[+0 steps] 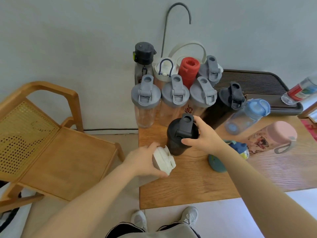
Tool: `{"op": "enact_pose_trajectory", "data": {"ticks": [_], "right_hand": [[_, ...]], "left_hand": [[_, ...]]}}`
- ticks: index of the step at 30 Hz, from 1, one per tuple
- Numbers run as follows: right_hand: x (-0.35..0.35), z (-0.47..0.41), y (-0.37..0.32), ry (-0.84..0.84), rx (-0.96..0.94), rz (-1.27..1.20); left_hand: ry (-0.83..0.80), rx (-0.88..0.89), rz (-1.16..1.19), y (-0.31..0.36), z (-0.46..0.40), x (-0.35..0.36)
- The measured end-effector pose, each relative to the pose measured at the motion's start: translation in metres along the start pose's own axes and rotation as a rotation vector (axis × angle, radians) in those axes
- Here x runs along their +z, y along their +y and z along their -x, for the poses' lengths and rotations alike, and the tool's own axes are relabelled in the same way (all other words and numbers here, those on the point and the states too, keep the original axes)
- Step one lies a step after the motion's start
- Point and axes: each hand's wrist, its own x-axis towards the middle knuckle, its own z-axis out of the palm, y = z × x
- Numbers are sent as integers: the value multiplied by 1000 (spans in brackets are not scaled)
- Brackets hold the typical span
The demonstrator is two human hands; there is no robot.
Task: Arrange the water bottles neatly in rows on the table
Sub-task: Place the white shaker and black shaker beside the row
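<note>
- right hand [203, 135] grips the lid of a black shaker bottle [180, 134], thumb on the near side and fingers round the far side; bottle upright on the wooden table [188, 186], near its left edge
- left hand [145, 160] curls round a white-lidded bottle [163, 161], just left of the black shaker at the table edge; body hidden, can't tell if it stands on the table
- behind: row of three clear shakers with grey lids [145, 98] [175, 97] [203, 97], look empty
- back row: dark-capped clear bottle [143, 59], white-lidded bottle with loop handle [165, 70], red bottle [188, 71], another grey-lid shaker [211, 70]
- right of the rows: second black shaker [226, 102], blue-lidded clear bottle [247, 115], pink-lidded printed bottle [272, 136], all looking tilted
- small teal bottle [217, 162] partly behind the right forearm
- dark slatted tray [257, 83] at back right, clear plastic bottle with red label [300, 91] lying on it, contents unclear
</note>
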Motion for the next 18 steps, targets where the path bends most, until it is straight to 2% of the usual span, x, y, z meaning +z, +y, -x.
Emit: {"op": "enact_pose_trajectory", "data": {"ticks": [5, 8, 13, 16, 18], "right_hand": [[-6, 4, 8, -18, 41, -150], [-4, 4, 12, -30, 85, -286], [5, 7, 13, -59, 114, -480], [12, 10, 21, -7, 164, -557], [21, 14, 29, 38, 232, -586]], "left_hand": [[166, 182, 599, -12, 16, -30], [247, 248, 792, -16, 17, -33], [231, 173, 738, -28, 8, -12], [223, 128, 709, -36, 4, 1], [274, 88, 672, -41, 2, 8]]}}
